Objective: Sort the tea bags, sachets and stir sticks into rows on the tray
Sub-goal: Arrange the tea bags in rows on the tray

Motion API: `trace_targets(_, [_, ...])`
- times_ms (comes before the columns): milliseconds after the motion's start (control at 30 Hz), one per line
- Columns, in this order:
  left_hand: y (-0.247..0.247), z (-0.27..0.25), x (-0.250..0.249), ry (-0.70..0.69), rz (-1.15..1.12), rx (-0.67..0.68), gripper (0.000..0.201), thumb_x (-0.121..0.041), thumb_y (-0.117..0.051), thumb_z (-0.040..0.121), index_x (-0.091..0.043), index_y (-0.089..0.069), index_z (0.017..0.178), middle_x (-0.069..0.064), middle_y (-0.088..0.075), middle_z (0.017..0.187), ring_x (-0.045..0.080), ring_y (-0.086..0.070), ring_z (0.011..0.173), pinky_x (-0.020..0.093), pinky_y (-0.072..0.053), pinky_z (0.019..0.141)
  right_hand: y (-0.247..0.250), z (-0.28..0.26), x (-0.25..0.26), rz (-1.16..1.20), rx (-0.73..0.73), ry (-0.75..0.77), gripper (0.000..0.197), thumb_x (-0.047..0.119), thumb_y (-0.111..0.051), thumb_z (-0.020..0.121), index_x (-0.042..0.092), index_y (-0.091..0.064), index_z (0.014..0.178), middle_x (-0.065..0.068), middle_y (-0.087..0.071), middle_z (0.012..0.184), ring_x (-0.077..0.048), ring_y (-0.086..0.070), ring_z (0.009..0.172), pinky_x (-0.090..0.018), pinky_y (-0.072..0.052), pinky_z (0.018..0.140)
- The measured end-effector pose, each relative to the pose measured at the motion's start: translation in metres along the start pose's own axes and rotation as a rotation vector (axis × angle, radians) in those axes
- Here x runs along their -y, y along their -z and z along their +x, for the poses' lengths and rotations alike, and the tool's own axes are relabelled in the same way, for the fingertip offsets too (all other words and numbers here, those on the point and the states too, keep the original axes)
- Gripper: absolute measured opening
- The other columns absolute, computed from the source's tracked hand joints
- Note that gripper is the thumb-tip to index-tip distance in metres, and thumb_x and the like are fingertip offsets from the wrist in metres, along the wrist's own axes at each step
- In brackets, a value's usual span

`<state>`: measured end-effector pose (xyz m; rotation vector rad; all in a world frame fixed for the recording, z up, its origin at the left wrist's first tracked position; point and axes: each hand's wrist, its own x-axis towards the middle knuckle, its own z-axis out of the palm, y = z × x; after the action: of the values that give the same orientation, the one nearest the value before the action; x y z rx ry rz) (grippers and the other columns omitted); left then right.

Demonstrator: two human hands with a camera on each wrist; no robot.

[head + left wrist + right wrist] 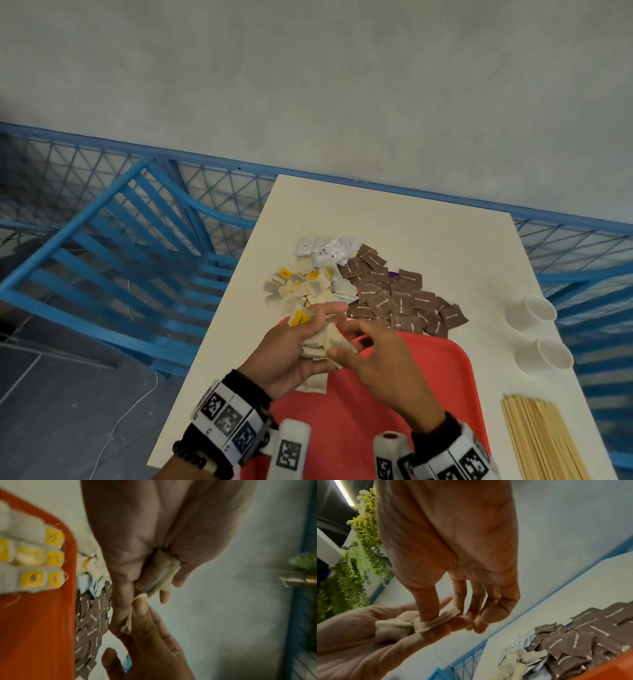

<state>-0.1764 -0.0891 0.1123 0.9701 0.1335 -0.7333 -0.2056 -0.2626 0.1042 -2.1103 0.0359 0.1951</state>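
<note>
My left hand [301, 346] holds a bunch of beige tea bags [322, 342] above the far left corner of the red tray [428, 377]. My right hand [352, 339] pinches one tea bag [436, 619] of that bunch between thumb and forefinger. In the left wrist view the bags [157, 573] sit in the curled left fingers. Tea bags with yellow tags [34, 555] lie in rows on the tray. Beyond the tray lie a loose pile of tea bags [301, 287], white sachets [325, 250] and brown sugar sachets [404, 301]. Wooden stir sticks [541, 442] lie at the right.
Two white paper cups [534, 311] lie on their sides on the white table [428, 233], right of the sachets. A blue wire fence [102, 164] and a blue slatted frame stand past the table's left and far edges.
</note>
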Motion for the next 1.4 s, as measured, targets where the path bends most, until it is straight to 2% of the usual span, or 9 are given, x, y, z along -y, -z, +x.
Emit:
trace_targets(133, [0.0,-0.008,-0.007,-0.006,0.13,0.063,0.037,-0.031,-0.048,0.1,-0.018,-0.063,0.131,0.011,-0.056,0.141,0.031,-0.062,0.118,0.054,-0.05,0.098,0.0,-0.003,0.009,0.218,0.102,-0.064,0.013,0.03,-0.08,0.076,0.023,-0.076,0.087,-0.003,-0.075,0.086,-0.014,-0.065,0.074,-0.042,-0.055,0.075])
trace_targets(233, [0.002,-0.01,-0.011,-0.019,0.07,0.016,0.037,-0.03,-0.048,0.101,-0.01,-0.063,0.128,0.012,-0.062,0.134,0.034,-0.066,0.108,0.047,-0.057,0.088,0.008,-0.006,0.017,0.485,0.075,-0.056,0.006,0.009,-0.078,0.082,0.011,-0.076,0.087,0.0,-0.073,0.074,-0.004,-0.061,0.064,-0.018,-0.048,0.062])
trace_targets(333, [0.008,-0.011,-0.015,-0.095,0.03,-0.175,0.036,-0.029,-0.053,0.095,0.0,-0.066,0.112,0.014,-0.071,0.103,0.024,-0.071,0.078,0.033,-0.062,0.068,0.018,-0.008,0.023,0.642,-0.023,-0.021,0.018,0.015,-0.078,0.078,0.005,-0.075,0.093,-0.003,-0.074,0.079,-0.006,-0.063,0.067,-0.014,-0.047,0.06])
trace_targets(433, [-0.002,-0.02,-0.023,-0.266,0.276,-0.265,0.028,-0.027,-0.056,0.098,-0.003,-0.069,0.096,0.007,-0.041,0.066,0.013,-0.036,0.049,0.026,-0.036,0.047,0.024,-0.01,0.034,0.66,-0.076,0.046,0.021,0.019,-0.077,0.076,0.005,-0.075,0.093,-0.01,-0.076,0.086,-0.012,-0.067,0.074,-0.018,-0.052,0.066])
trace_targets(533, [-0.027,-0.032,-0.033,-0.495,0.581,-0.227,0.019,-0.03,-0.071,0.091,-0.013,-0.07,0.082,0.016,-0.034,0.058,0.016,-0.033,0.048,0.029,-0.036,0.048,0.026,-0.012,0.046,0.593,-0.119,0.133,0.011,0.019,-0.077,0.079,0.012,-0.077,0.087,-0.01,-0.075,0.081,-0.017,-0.069,0.074,-0.025,-0.056,0.072])
trace_targets(633, [-0.041,-0.035,-0.036,-0.652,0.69,-0.259,0.012,-0.025,-0.075,0.087,-0.023,-0.071,0.076,-0.001,-0.037,0.047,0.013,-0.038,0.047,0.033,-0.045,0.059,0.025,-0.015,0.053,0.529,-0.145,0.202,0.006,0.018,-0.077,0.081,0.014,-0.076,0.086,-0.006,-0.074,0.076,-0.014,-0.069,0.07,-0.024,-0.054,0.069])
trace_targets(900, [-0.036,-0.041,-0.053,-0.701,0.936,-0.251,0.011,-0.027,-0.074,0.087,-0.022,-0.072,0.077,-0.014,-0.044,0.045,0.004,-0.042,0.046,0.021,-0.038,0.054,0.034,-0.022,0.046,0.273,-0.033,0.303,0.025,0.046,-0.071,0.083,0.025,-0.075,0.097,0.008,-0.068,0.117,-0.017,-0.062,0.113,-0.042,-0.051,0.089])
trace_targets(1200, [-0.03,-0.05,-0.062,-0.649,1.044,-0.224,0.009,-0.021,-0.075,0.086,-0.018,-0.073,0.078,-0.023,-0.052,0.047,-0.002,-0.05,0.05,0.019,-0.041,0.06,0.022,-0.021,0.055,0.201,-0.005,0.321,0.016,0.039,-0.075,0.084,0.027,-0.078,0.094,0.011,-0.069,0.107,-0.007,-0.063,0.106,-0.013,-0.045,0.082])
trace_targets(1400, [-0.02,-0.052,-0.063,-0.619,1.03,-0.263,0.011,-0.026,-0.075,0.086,-0.023,-0.071,0.076,-0.019,-0.048,0.045,0.001,-0.046,0.048,0.014,-0.035,0.055,0.012,-0.018,0.056,0.179,0.016,0.318,0.023,0.049,-0.07,0.084,0.027,-0.075,0.086,0.009,-0.068,0.098,-0.018,-0.063,0.093,-0.046,-0.053,0.078])
